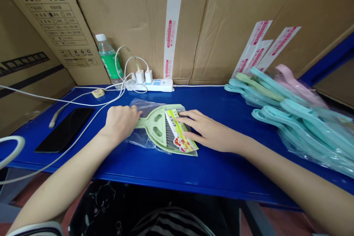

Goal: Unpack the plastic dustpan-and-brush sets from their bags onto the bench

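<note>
A pale green dustpan (152, 127) with a small brush (169, 129) nested in it lies on the blue table, its handle pointing left. My left hand (122, 121) is closed around the handle end. Fingers apart, my right hand (206, 129) rests on the right part of the set, touching a yellow-green printed card (181, 131) that lies over the bristles. Under the dustpan and my left hand spreads a clear plastic bag (138, 139). Whether the bag is around any part of the handle I cannot tell.
Bagged turquoise, green and pink dustpan sets (306, 118) are piled at the right. A black phone (65, 129), white cables, a power strip (163, 85) and a water bottle (110, 60) stand at the left and back. Cardboard boxes (221, 25) wall the table's rear.
</note>
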### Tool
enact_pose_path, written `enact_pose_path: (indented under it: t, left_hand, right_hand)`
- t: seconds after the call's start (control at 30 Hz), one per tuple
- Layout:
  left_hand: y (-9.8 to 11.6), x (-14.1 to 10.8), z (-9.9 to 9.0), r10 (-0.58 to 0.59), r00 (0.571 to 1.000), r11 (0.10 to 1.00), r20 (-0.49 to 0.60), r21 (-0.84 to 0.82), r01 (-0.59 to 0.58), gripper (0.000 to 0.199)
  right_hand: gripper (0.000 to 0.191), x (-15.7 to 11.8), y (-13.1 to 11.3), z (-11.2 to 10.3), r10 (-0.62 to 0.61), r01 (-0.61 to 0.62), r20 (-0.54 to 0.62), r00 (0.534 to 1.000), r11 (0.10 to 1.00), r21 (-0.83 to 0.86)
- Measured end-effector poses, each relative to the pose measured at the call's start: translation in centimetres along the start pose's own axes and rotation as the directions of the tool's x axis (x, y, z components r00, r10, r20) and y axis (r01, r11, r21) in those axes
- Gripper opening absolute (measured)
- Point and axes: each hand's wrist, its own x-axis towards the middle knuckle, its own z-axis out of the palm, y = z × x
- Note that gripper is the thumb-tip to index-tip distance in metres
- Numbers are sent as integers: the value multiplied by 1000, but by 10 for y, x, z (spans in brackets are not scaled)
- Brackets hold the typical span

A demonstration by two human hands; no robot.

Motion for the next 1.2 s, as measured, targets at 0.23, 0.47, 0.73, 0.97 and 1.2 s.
enact_pose_path:
  t: [0.23,0.47,0.73,0.97,1.2]
  left_hand:
    - [2,-2,-3,-3,1000,1000,4,-5,3,43]
    - [-2,-3,-3,67,990,995,-124,-60,-74,39]
    - [7,-6,-5,272,950,941,-152,-165,-295,42]
    - [9,-5,-2,276,943,921,-184,-229,-314,48]
    - [10,-5,-2,317,934,907,-165,-235,-349,44]
  right_hand:
    - [45,0,-2,0,4,-4,-5,1000,1000,-24]
    - [52,-3,-3,-8,37,-38,13,999,997,67]
    - [111,-9,-12,-23,207,-260,351,913,959,109]
    - [105,-12,-16,-17,174,-226,363,915,968,105]
    - [97,-6,-22,-16,81,-111,298,951,990,86]
